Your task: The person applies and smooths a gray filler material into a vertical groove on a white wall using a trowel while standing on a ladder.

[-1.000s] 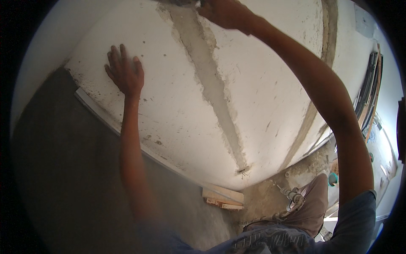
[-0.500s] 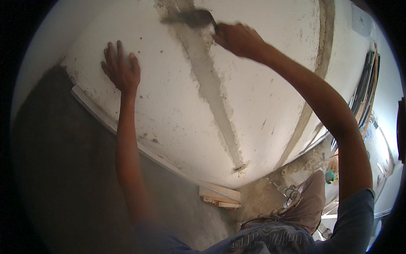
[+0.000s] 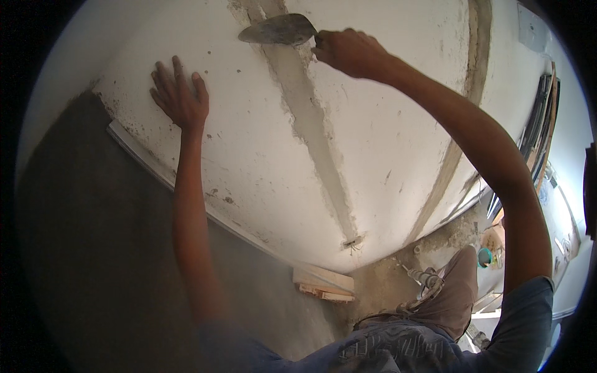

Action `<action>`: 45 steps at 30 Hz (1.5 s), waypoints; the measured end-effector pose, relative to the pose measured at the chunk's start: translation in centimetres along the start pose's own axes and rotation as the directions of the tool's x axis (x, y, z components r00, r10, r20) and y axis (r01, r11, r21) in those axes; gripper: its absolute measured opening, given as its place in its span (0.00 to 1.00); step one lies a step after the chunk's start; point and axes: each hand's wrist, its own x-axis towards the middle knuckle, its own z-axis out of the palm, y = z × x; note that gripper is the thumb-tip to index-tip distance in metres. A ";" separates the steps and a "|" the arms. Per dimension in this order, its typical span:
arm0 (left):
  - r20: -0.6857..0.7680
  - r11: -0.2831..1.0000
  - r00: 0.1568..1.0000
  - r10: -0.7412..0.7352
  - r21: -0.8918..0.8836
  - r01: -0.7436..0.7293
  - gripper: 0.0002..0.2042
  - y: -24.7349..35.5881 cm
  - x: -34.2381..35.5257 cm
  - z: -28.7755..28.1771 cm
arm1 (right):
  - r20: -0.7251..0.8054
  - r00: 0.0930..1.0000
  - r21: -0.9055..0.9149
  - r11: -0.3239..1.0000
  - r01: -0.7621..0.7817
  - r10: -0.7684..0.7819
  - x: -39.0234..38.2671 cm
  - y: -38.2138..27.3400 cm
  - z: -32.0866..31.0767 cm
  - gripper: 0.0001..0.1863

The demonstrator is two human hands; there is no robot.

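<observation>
Trowel of grey metal with a pointed, plaster-smeared blade (image 3: 277, 30) lies flat against the white plastered wall (image 3: 385, 137), high up, at the head of a long grey strip of fresh filler (image 3: 311, 130) that runs slanting down the wall to a small ragged hole (image 3: 352, 244) near the floor. The right hand (image 3: 351, 51) is closed in a fist round the trowel's handle, which the fingers hide; the blade sticks out to the person's left of the knuckles and covers the top of the strip. The left hand (image 3: 179, 96) is spread open, palm and all fingers pressed flat on the bare white wall, well to the left of the strip; it holds nothing and seems to brace the body.

Judging from the blade's place, the step in hand is smoothing the filler along the chased strip, and the tool sits at the upper end of it. The next stroke would call for steady, even pressure with the blade kept nearly flat and centred on the strip, so that the edges blend into the white surface on both sides without gouging the wet grey material.

Lower down, a pale baseboard strip (image 3: 143, 155) edges the wall above a dark grey floor (image 3: 93, 248). Some short pale wooden offcuts (image 3: 323, 283) lie at the wall's foot. A second grey filled strip (image 3: 463, 149) runs further right.
</observation>
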 end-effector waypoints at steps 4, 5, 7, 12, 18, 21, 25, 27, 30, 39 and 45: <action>-0.010 0.986 0.987 -0.161 0.037 0.162 0.34 1.5 0.4 1.0 | -0.175 0.984 0.041 0.999 -0.007 0.014 2.4 0.6 -1.7 0.20; 0.007 0.985 0.985 -0.170 0.026 0.170 0.35 1.7 0.0 0.9 | -0.210 0.977 0.061 0.998 -0.033 0.045 2.3 0.6 -1.1 0.20; 0.045 0.982 0.981 -0.191 0.020 0.190 0.37 1.6 -1.3 0.3 | -0.163 0.987 0.025 1.000 -0.006 0.010 -0.5 0.5 0.4 0.20; 0.076 0.984 0.981 -0.178 0.047 0.175 0.39 2.3 -3.3 0.3 | -0.121 0.993 0.046 0.999 0.003 0.003 1.9 0.9 -2.6 0.22; 0.153 0.992 0.980 -0.127 0.034 0.123 0.40 1.8 -6.3 -1.1 | 0.016 1.000 0.045 0.999 -0.008 0.007 -3.1 2.0 2.6 0.22; 0.152 0.990 0.978 -0.143 0.016 0.142 0.40 2.4 -6.8 -1.0 | -0.079 0.997 0.077 0.997 0.031 -0.025 -0.4 1.0 0.4 0.22; 0.144 0.991 0.982 -0.120 -0.036 0.126 0.41 4.5 -7.3 0.0 | -0.176 0.984 0.097 0.995 0.009 0.009 2.5 0.5 -2.2 0.23; 0.161 0.991 0.979 -0.123 -0.033 0.130 0.41 4.2 -8.2 -0.6 | -0.137 0.991 0.069 0.998 0.013 -0.003 -0.5 1.2 1.2 0.21; 0.170 0.991 0.977 -0.131 0.009 0.132 0.40 2.7 -8.8 -1.8 | 0.022 1.000 0.026 1.000 0.011 -0.011 -3.3 0.6 2.8 0.18; 0.152 0.992 0.982 -0.114 -0.028 0.120 0.40 4.9 -9.1 -0.2 | -0.230 0.973 0.039 0.999 0.008 0.002 6.2 -0.4 -4.3 0.21; 0.199 0.993 0.972 -0.122 0.020 0.120 0.39 2.8 -10.3 -2.5 | 0.001 0.999 -0.032 0.998 0.045 -0.045 -0.5 0.5 0.2 0.20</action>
